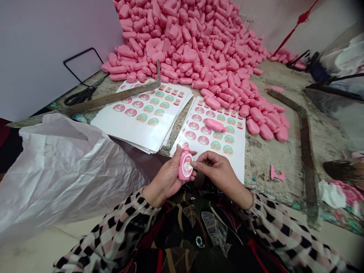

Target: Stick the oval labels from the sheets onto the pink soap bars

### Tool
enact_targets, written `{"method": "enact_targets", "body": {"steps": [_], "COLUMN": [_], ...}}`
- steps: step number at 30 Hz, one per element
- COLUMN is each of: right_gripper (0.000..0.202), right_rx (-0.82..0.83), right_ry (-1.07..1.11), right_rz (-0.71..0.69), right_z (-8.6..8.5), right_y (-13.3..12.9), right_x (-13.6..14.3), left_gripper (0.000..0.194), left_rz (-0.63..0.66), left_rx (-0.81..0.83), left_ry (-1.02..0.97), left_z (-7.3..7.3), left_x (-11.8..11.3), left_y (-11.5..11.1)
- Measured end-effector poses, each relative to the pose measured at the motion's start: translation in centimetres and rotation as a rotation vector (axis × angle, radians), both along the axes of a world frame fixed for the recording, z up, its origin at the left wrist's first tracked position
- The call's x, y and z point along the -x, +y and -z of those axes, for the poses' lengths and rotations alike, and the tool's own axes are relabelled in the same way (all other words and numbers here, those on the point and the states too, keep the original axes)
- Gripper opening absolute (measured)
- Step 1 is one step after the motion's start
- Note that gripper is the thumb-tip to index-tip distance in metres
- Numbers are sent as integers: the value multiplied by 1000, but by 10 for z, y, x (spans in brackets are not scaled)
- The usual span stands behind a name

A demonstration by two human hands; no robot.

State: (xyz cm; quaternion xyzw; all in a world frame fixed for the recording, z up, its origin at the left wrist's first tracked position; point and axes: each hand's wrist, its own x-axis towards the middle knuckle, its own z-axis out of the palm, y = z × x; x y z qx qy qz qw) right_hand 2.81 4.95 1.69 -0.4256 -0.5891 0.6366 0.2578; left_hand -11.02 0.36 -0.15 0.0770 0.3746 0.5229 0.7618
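Note:
A small pink bottle (185,167) with an oval pink-and-white label on its front is upright in my left hand (170,173), the fingers wrapped round it from the left and behind. My right hand (217,170) is beside it, its thumb and forefinger pinched together at the right edge of the label. Whether anything is between those fingertips is too small to tell. Just beyond my hands, a sticker sheet stack (182,138) with pink and green stickers has one pink bottle (215,125) lying on it. A second sticker stack (127,127) lies to the left.
A large heap of pink bottles (193,49) fills the back of the table (287,151). Metal bars (110,99) lie left and right (307,159). Black scissors (81,94) rest at the left, above a crumpled plastic bag (71,170). A pink piece (277,173) lies at the right.

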Motion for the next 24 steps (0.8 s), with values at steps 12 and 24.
{"method": "enact_targets", "body": {"steps": [12,24], "right_gripper": [22,40], "right_rx": [-415,245], "right_ry": [-398,-26], "right_rz": [-79,-76], "right_z": [-2,-3], "right_y": [-1,-2], "right_x": [-6,-20], "left_gripper": [47,100], "left_rz": [136,418], "left_rx": [-142,-218], "left_ry": [169,214], "left_z": [-1,-4], "left_x": [6,-15], "left_y": [-5,-5]}}
